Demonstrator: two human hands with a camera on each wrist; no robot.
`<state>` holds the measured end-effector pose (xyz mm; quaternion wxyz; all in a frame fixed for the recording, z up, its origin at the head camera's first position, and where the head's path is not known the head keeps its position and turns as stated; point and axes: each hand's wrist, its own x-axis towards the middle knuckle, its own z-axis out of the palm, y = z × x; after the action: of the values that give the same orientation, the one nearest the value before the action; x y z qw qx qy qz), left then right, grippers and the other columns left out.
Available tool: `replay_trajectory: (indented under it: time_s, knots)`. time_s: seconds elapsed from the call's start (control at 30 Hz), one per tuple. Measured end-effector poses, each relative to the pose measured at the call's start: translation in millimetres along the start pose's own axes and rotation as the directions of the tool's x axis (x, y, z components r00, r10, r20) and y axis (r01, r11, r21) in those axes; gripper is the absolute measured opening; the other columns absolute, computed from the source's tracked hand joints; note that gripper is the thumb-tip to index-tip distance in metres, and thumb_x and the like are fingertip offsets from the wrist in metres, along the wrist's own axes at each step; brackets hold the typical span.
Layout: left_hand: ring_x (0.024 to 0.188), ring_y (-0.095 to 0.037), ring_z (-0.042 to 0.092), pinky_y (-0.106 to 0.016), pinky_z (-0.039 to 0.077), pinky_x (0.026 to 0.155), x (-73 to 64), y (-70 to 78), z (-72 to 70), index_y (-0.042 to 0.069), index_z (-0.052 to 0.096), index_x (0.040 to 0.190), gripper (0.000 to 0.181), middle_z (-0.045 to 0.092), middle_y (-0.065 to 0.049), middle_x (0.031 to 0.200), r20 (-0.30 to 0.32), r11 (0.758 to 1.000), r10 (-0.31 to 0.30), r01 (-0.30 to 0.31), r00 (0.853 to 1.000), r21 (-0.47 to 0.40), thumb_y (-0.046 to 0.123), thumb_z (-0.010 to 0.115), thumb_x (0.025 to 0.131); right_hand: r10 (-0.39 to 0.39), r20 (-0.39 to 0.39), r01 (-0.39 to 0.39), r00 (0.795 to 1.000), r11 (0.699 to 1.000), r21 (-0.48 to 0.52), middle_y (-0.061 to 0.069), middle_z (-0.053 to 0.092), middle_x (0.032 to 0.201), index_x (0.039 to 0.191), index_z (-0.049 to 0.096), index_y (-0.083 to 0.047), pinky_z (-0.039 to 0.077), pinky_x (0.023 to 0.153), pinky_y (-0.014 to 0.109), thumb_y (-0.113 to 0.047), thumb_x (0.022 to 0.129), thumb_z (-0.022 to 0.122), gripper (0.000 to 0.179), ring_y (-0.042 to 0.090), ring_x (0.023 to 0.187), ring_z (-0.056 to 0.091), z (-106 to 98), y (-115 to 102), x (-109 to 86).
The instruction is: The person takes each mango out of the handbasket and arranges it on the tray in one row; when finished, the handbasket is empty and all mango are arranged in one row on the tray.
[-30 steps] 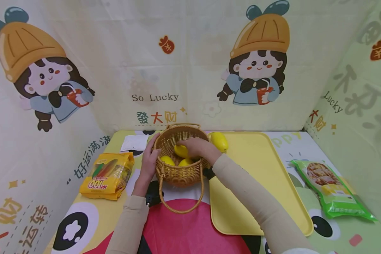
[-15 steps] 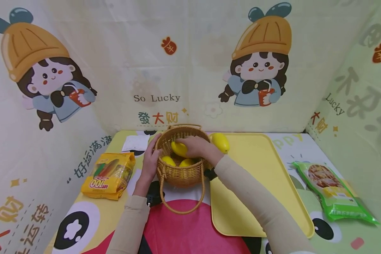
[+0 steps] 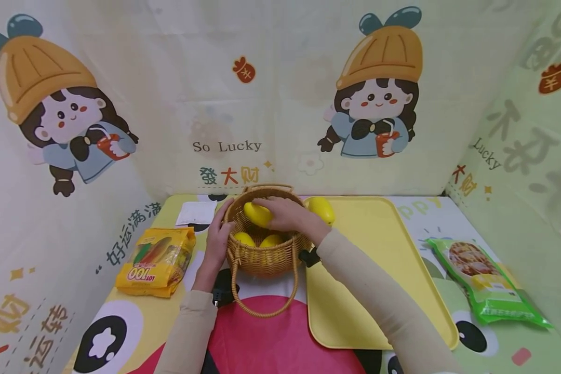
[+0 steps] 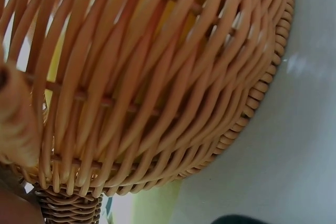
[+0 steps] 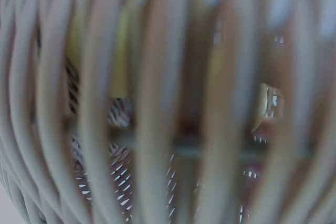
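Note:
A wicker basket (image 3: 264, 262) stands mid-table, its near handle folded down toward the front. My left hand (image 3: 218, 234) grips its left side at the rim. Over the basket's mouth, my right hand (image 3: 287, 214) holds a yellow lemon (image 3: 257, 214) by its right end; part of the fruit is hidden by the fingers. Two more lemons (image 3: 272, 240) show low inside, near the front wall. The left wrist view is filled by the woven basket wall (image 4: 157, 87). Blurred strands of the basket (image 5: 163, 77) cover the right wrist view, with yellow showing through the gaps.
Right of the basket lies a yellow tray (image 3: 355, 291), with another lemon (image 3: 321, 210) at its far left corner. An orange snack bag (image 3: 156, 262) and a white packet (image 3: 196, 213) lie left. A green food bag (image 3: 488, 280) lies far right. Printed cloth walls surround the table.
My right hand has lifted the lemon slightly up and to the left, toward the far side of the basket. The left hand keeps its hold on the rim.

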<state>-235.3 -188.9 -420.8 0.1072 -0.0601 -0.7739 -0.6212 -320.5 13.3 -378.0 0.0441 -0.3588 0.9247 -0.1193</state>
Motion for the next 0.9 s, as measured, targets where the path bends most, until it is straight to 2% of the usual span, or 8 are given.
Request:
replay_trajectory:
  time_s: [0.13,0.27,0.5,0.67,0.73,0.9]
  knots:
    - [0.148,-0.027,0.034,-0.051,0.032,0.119,-1.7,-0.6,-1.0,0.026,0.036,0.155,0.061,0.031,-0.001,0.163,-0.013,1.000,-0.016,0.016,1.000,-0.005,0.013,0.040,0.096,-0.010,-0.017,0.012,1.000,0.996,0.084,0.003,0.051,0.149,0.153,0.039,-0.027,0.048,0.101,0.039,-0.023,0.089,0.066,0.069,0.022,0.124,0.053,-5,-3,-5.3]
    - [0.147,-0.026,0.035,-0.050,0.033,0.119,-2.2,-1.5,-1.0,0.027,0.037,0.154,0.061,0.032,0.001,0.162,-0.024,1.000,-0.009,0.009,1.000,-0.008,0.013,0.041,0.095,-0.004,-0.054,0.009,0.999,0.996,0.092,0.001,0.051,0.148,0.153,0.038,-0.029,0.048,0.096,0.036,-0.023,0.088,0.067,0.072,0.019,0.122,0.053,-8,-3,-10.0]
    - [0.145,-0.030,0.037,-0.054,0.033,0.118,-2.6,-1.8,-0.2,0.021,0.036,0.155,0.061,0.033,-0.003,0.162,-0.034,1.000,0.007,-0.007,0.999,-0.006,0.012,0.040,0.095,0.010,-0.112,0.007,0.994,0.989,0.148,0.000,0.047,0.151,0.153,0.037,-0.033,0.047,0.087,0.035,-0.021,0.086,0.067,0.074,0.018,0.115,0.052,-15,0,-18.4]
    - [0.144,-0.030,0.038,-0.053,0.034,0.117,-2.3,-0.9,0.3,0.020,0.036,0.155,0.061,0.034,-0.003,0.161,-0.035,1.000,0.001,-0.001,0.999,-0.006,0.012,0.039,0.095,-0.001,-0.166,0.033,0.986,0.982,0.188,0.003,0.047,0.151,0.154,0.037,-0.031,0.050,0.093,0.036,-0.020,0.086,0.065,0.074,0.018,0.119,0.053,-24,1,-25.7]
    - [0.144,-0.030,0.038,-0.053,0.034,0.117,-2.0,-0.6,0.9,0.022,0.036,0.155,0.061,0.034,-0.002,0.161,-0.037,1.000,-0.003,0.003,0.999,-0.007,0.013,0.040,0.095,-0.001,-0.195,0.038,0.981,0.981,0.188,0.004,0.051,0.147,0.153,0.037,-0.030,0.050,0.093,0.036,-0.021,0.085,0.065,0.074,0.019,0.114,0.055,-28,2,-26.9]
    - [0.144,-0.030,0.038,-0.053,0.034,0.117,-1.1,-1.0,2.9,0.022,0.036,0.155,0.061,0.034,-0.003,0.161,-0.035,1.000,-0.001,0.000,0.999,-0.023,0.012,0.040,0.095,0.022,-0.260,0.033,0.965,0.979,0.203,0.006,0.057,0.132,0.153,0.036,-0.032,0.049,0.078,0.034,-0.022,0.084,0.065,0.076,0.019,0.095,0.055,-37,8,-29.4]
